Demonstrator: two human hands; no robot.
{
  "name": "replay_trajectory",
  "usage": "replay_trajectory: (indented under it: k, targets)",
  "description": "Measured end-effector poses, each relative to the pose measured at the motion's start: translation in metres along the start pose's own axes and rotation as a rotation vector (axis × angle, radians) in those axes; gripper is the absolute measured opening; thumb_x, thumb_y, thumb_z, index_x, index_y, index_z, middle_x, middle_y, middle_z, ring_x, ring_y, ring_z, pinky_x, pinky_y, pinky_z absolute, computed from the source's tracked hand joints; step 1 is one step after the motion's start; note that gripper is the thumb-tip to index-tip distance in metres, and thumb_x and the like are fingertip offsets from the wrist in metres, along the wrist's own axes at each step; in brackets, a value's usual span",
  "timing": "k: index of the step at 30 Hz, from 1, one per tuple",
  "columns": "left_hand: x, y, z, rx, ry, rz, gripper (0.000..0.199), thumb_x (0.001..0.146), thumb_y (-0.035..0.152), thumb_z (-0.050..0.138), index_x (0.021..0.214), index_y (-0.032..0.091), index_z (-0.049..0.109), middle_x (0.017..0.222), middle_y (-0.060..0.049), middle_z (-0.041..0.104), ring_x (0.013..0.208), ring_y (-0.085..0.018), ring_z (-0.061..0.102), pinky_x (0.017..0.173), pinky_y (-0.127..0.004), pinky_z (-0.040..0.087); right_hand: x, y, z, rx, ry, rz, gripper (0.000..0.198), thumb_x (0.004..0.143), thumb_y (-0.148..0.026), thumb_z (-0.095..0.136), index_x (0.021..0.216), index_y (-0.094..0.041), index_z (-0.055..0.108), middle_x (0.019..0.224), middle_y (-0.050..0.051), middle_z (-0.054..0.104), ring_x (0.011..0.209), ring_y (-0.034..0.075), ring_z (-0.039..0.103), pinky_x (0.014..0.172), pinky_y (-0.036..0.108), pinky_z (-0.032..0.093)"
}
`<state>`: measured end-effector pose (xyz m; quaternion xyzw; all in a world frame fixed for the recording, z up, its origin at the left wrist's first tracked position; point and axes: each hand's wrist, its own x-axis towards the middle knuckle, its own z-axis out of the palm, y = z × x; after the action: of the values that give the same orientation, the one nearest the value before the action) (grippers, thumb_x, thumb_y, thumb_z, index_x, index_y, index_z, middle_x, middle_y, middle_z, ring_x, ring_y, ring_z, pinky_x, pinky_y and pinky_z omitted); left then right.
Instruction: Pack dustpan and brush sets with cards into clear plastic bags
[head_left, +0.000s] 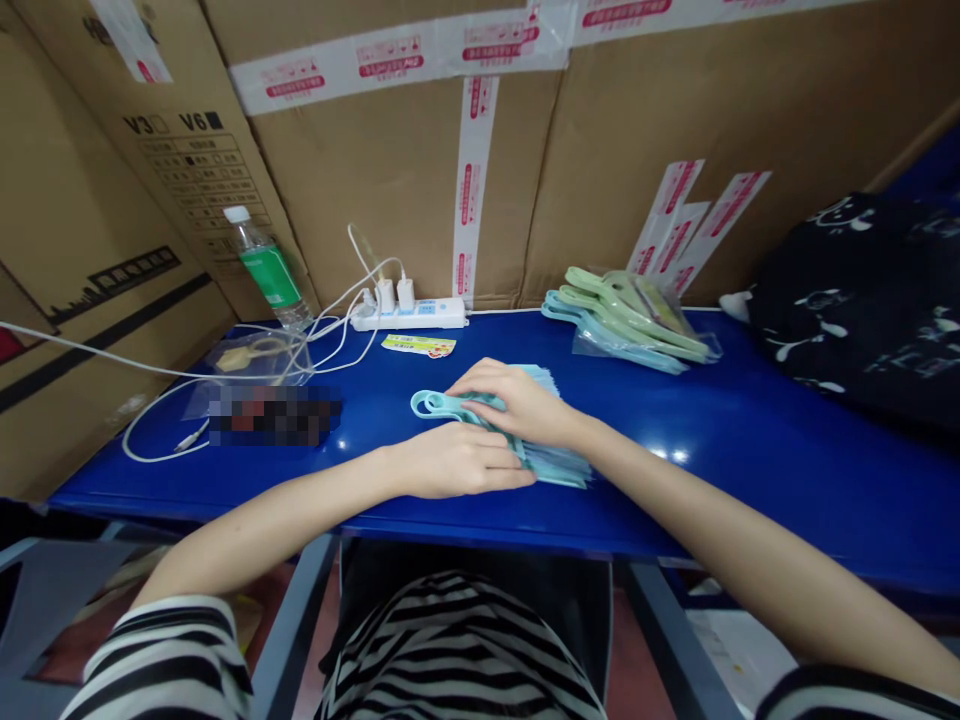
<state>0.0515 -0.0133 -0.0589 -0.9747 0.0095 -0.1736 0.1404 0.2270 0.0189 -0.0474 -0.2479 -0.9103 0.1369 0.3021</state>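
Observation:
A light blue hand brush (pixel 559 472) lies on the blue table in front of me, its bristles pointing right. Its handle end, with ring-shaped loops (pixel 429 403), sticks out to the left, and more than one loop shows, so a second blue piece seems to lie against it. My right hand (pixel 510 395) reaches over from the right, thumb and fingers closed around the handle. Along the near side, my left hand (pixel 461 460) grips the brush, fingers pointing right toward the bristles. Both hands cover much of its middle.
Green and blue long-handled plastic pieces (pixel 630 315) lie bagged at the back. Behind a white power strip (pixel 420 314) with cables rises a cardboard wall (pixel 390 180). A water bottle (pixel 270 270) stands back left, a blurred dark object (pixel 274 416) lies left, and a black patterned bag (pixel 862 300) sits right.

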Motion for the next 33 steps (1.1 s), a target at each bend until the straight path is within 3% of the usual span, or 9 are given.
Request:
replay_trajectory:
  k: [5, 10, 14, 18, 21, 29, 33]
  targets:
    - [-0.004, -0.011, -0.012, -0.034, -0.001, -0.098, 0.031, 0.101, 0.017, 0.038, 0.106, 0.017, 0.069, 0.096, -0.004, 0.074, 0.085, -0.014, 0.064, 0.077, -0.026, 0.050, -0.009, 0.020, -0.023, -0.118, -0.059, -0.043, 0.028, 0.095, -0.026, 0.052, 0.112, -0.021, 0.074, 0.115, 0.012, 0.072, 0.111, 0.026, 0.060, 0.095, 0.048, 0.050]
    - [-0.023, -0.043, -0.025, 0.019, -0.043, -0.544, 0.034, 0.102, 0.029, 0.038, 0.095, 0.015, 0.068, 0.091, -0.008, 0.071, 0.087, -0.019, 0.063, 0.079, -0.031, 0.050, -0.014, 0.033, -0.025, -0.181, -0.163, 0.001, 0.032, 0.093, -0.034, 0.056, 0.118, -0.023, 0.072, 0.120, 0.013, 0.069, 0.110, 0.028, 0.061, 0.095, 0.051, 0.049]
    - [-0.032, -0.058, -0.023, -0.325, -0.129, -0.772, 0.031, 0.099, 0.032, 0.042, 0.088, 0.016, 0.065, 0.080, -0.003, 0.068, 0.073, -0.015, 0.061, 0.071, -0.027, 0.047, -0.014, 0.033, -0.021, -0.175, -0.188, 0.013, 0.035, 0.096, -0.036, 0.051, 0.123, -0.024, 0.070, 0.123, 0.013, 0.067, 0.112, 0.027, 0.060, 0.096, 0.051, 0.049]
    - [-0.031, -0.058, -0.016, -0.768, -0.126, -0.884, 0.029, 0.096, 0.038, 0.044, 0.084, 0.016, 0.059, 0.071, 0.003, 0.057, 0.058, -0.010, 0.056, 0.059, -0.023, 0.047, -0.014, 0.032, -0.016, -0.176, -0.179, 0.044, 0.040, 0.097, -0.041, 0.049, 0.128, -0.023, 0.067, 0.126, 0.014, 0.065, 0.115, 0.029, 0.058, 0.097, 0.052, 0.048]
    - [-0.032, -0.059, -0.014, -0.981, -0.129, -0.937, 0.026, 0.093, 0.040, 0.050, 0.086, 0.016, 0.058, 0.071, 0.004, 0.054, 0.053, -0.008, 0.054, 0.054, -0.021, 0.046, -0.014, 0.032, -0.011, -0.197, -0.185, 0.076, 0.045, 0.098, -0.045, 0.045, 0.133, -0.022, 0.064, 0.129, 0.016, 0.063, 0.117, 0.030, 0.057, 0.097, 0.054, 0.047]
    - [-0.038, -0.067, -0.013, -1.299, -0.158, -0.953, 0.033, 0.086, 0.048, 0.065, 0.090, 0.015, 0.058, 0.061, 0.007, 0.055, 0.047, -0.006, 0.053, 0.048, -0.018, 0.043, -0.013, 0.029, -0.007, -0.217, -0.256, 0.089, 0.050, 0.102, -0.043, 0.032, 0.141, -0.023, 0.056, 0.134, 0.016, 0.060, 0.123, 0.030, 0.054, 0.102, 0.059, 0.042]
    - [-0.038, -0.066, -0.014, -1.379, -0.141, -0.988, 0.035, 0.084, 0.046, 0.070, 0.094, 0.014, 0.062, 0.065, 0.005, 0.059, 0.049, -0.005, 0.056, 0.048, -0.018, 0.045, -0.015, 0.029, -0.008, -0.192, -0.326, 0.104, 0.051, 0.104, -0.039, 0.026, 0.148, -0.028, 0.048, 0.148, 0.014, 0.052, 0.140, 0.029, 0.042, 0.113, 0.065, 0.027]
